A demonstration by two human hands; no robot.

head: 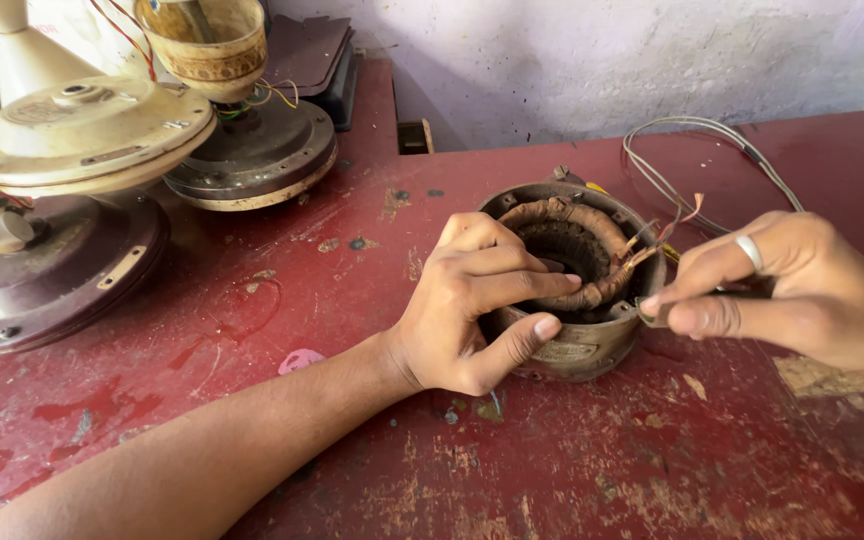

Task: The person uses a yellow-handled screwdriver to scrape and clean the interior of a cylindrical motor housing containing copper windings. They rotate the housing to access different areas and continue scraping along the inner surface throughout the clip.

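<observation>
A round, grey metal motor housing with brown, tape-wrapped copper windings inside (574,282) stands upright on the worn red-painted table (352,400), near its middle. The left hand (472,300) grips the near-left rim of this housing: the thumb presses against the outer wall and the fingers curl over the top edge toward the windings. The right hand (792,285), just right of the housing, is closed in a pinch, thumb and forefinger holding a thin tool or lead at the housing's right rim; which of the two cannot be determined. A silver ring (749,252) sits on one finger. Thin grey wires (697,160) loop on the table behind the housing. Well to the left of the housing stand several cream and brown ceiling-fan bodies (82,140).
</observation>
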